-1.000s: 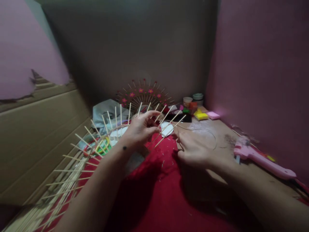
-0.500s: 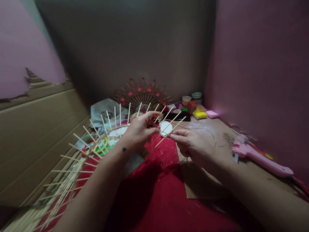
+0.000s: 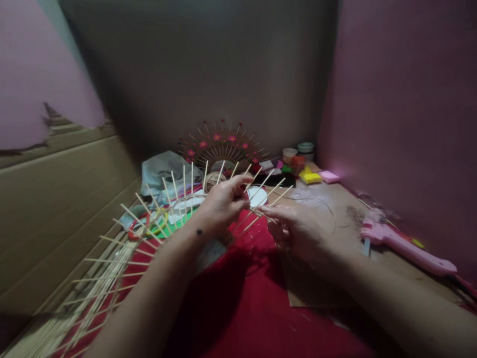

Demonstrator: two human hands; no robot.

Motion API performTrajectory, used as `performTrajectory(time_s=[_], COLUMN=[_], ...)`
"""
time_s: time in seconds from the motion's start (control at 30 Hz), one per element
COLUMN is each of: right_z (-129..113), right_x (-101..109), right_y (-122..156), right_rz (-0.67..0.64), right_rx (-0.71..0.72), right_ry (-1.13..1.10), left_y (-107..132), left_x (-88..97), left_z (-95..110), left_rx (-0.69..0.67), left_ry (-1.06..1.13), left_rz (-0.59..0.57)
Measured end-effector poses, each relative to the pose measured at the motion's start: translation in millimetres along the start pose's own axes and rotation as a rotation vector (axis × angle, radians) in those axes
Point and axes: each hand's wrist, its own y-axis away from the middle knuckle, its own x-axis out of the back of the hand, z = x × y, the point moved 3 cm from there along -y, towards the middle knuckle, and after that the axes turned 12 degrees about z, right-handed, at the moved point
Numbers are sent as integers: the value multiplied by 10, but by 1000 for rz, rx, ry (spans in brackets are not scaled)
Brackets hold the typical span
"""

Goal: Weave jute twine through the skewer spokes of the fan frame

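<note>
A wide arc of thin bamboo sticks [image 3: 115, 261] spreads from the lower left to the middle, with brown twine woven across them in a curved band. My left hand [image 3: 225, 201] is closed on this arc near its right end, thumb and fingers around the sticks. Close beside it, my right hand [image 3: 292, 223] pinches at the last sticks, its fingertips against the weave. A loose strand of twine [image 3: 334, 211] loops out to the right and back toward that hand. My fingers partly hide the crossing of twine and sticks.
Loose sticks [image 3: 108, 278] lie along the cardboard wall [image 3: 67, 199] at left. A pink glue gun [image 3: 410, 248] rests at right. Behind stand a twine ball [image 3: 215, 182], a flower-decorated stick fan [image 3: 223, 144], a cup [image 3: 289, 155] and yellow packets [image 3: 310, 176]. Red cloth [image 3: 238, 308] lies below.
My right fingers have shifted slightly left and curled closer to the weave. The stick arc has moved a little right and tilted with my left hand; the view has shifted slightly.
</note>
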Motion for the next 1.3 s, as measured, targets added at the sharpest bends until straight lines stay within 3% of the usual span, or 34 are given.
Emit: performTrajectory(time_s=[0.23, 0.37, 0.47, 0.53, 0.6, 0.67, 0.73, 0.83, 1.0, 1.07, 1.13, 1.2, 1.3], right_z=[282, 388, 400, 373, 336, 302, 271, 216, 92, 45, 16, 10, 43], right_x=[-23, 24, 47, 56, 74, 104, 135, 164, 199, 220, 231, 219, 190], right_y=[-173, -299, -334, -337, -339, -345, -346, -325, -255, -234, -221, -217, -229], right_rz=[-26, 35, 81, 76, 53, 51, 70, 116, 180, 210, 226, 193, 112], right_rx=[-121, -120, -162, -181, -196, -215, -227, -207, -125, -87, -54, -33, -30], right_ry=[-30, -76, -150, -201, -248, -302, -356, -412, -466, -478, -473, -463, -479], left_y=[-60, -36, 139, 334, 569, 771, 899, 965, 1082, 1141, 1158, 1120, 1019], left_x=[-143, 60, 246, 230, 103, -42, -168, -260, -307, -320, -296, -226, -99], left_z=[-208, -87, 41, 60, -9, -151, -295, -423, -428, -466, -533, -600, -662], left_rx=[-28, -36, 87, 220, 397, 568, 676, 765, 836, 929, 979, 929, 880], left_ry=[-57, 83, 276, 434, 507, 520, 557, 751, 1036, 1134, 1238, 1299, 1274], left_rz=[-4, 146, 194, 22, -244, -397, -476, -414, -225, -54, 190, 421, 604])
